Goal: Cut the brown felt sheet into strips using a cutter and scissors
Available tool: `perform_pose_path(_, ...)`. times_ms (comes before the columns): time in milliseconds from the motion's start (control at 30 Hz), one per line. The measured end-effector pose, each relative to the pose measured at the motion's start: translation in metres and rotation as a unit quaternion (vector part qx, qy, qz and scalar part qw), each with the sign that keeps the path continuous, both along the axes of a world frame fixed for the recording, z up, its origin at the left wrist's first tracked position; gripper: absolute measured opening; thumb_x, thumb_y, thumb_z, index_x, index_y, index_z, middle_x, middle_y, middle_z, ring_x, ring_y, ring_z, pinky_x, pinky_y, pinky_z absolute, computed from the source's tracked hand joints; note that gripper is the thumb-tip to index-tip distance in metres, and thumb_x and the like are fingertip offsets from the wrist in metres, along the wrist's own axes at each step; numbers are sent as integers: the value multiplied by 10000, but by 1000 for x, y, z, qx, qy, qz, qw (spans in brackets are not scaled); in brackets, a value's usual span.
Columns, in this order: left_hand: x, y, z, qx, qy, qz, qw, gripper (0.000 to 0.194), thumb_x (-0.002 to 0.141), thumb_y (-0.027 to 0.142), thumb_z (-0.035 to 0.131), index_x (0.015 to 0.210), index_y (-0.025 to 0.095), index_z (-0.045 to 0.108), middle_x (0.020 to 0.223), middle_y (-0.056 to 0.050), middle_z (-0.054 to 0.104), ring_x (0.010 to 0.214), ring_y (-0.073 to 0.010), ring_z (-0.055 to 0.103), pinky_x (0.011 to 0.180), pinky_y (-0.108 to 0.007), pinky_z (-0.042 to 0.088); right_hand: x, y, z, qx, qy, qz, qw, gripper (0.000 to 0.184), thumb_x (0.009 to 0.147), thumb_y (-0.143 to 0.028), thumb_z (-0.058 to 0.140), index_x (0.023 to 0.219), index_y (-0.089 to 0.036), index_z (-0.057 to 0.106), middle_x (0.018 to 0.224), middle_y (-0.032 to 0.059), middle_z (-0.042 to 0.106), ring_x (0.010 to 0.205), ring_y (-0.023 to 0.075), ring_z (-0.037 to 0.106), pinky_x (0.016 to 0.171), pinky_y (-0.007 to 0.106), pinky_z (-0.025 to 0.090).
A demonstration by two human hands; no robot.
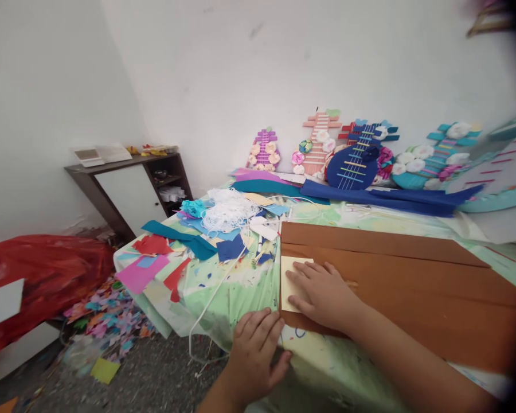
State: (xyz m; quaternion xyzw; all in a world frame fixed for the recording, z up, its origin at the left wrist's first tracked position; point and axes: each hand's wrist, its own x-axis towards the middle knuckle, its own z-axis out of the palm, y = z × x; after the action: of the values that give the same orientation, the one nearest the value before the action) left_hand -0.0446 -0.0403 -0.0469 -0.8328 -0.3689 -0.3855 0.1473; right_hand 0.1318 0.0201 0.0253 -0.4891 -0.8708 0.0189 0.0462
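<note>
Green tablecloth (258, 284) under brown sheets (413, 287), cabinet (126, 195) by white wall (223, 74)

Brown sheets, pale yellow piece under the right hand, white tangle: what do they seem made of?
Brown sheets: probably matt card or foam; flat, no gloss. Pale yellow piece: likely matt paper or card; flat, crisp edges. White tangle: string or cord; thin looping strands, fibre and finish unclear.

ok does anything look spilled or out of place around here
Yes: colourful paper scraps are strewn over the floor left of the table, looking spilled. On the table, white string lies in a messy tangle, and a white cord droops over the edge.
</note>
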Motion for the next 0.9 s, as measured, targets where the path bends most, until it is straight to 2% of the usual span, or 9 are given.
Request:
perform_pose_path(400,2,1,5,-20,-15,2,1000,275,739,261,447,971,143,538,967,-86,600,898,-235,518,789,-362,357,3,2,-2,1,2,1,1000,457,783,-466,343,1183,-256,414,1264,84,403,1112,288,345,901,525,180)
perform_pose_path(500,4,-1,13,-72,-13,1,997,252,750,237,425,956,140,534,949,-92,588,882,-239,512,779,-384,366,5,2,-1,-1,-6,4,1000,458,792,-468,321,1191,-258,406,1275,84,389,1123,292,330,901,533,179)
perform_pose_path(600,7,4,30,-178,-5,14,984,221,786,198,365,919,149,535,868,-73,588,825,-218,517,749,-367,379,8,1,1,-6,-16,1,1000,461,793,-474,315,1189,-259,411,1283,83,379,1132,304,318,893,547,184)
perform_pose_path(667,10,17,43,-263,15,48,963,223,809,199,331,871,177,544,813,-48,587,785,-194,522,723,-329,382,11,0,2,-13,-17,2,1000,457,790,-470,323,1189,-265,411,1284,82,378,1131,306,323,888,550,196)
perform_pose_path(733,14,36,55,-351,62,117,927,222,819,198,325,837,198,547,811,-32,585,775,-178,528,695,-287,384,15,0,3,-17,-16,2,1000,454,787,-463,335,1190,-268,411,1284,81,379,1130,305,329,886,549,205)
perform_pose_path(900,27,90,67,-399,100,165,896,180,796,295,417,719,196,547,727,-29,589,682,-190,556,589,-268,393,28,-6,2,-20,-11,-14,1000,457,781,-462,341,1182,-259,422,1284,90,383,1126,320,343,868,576,215)
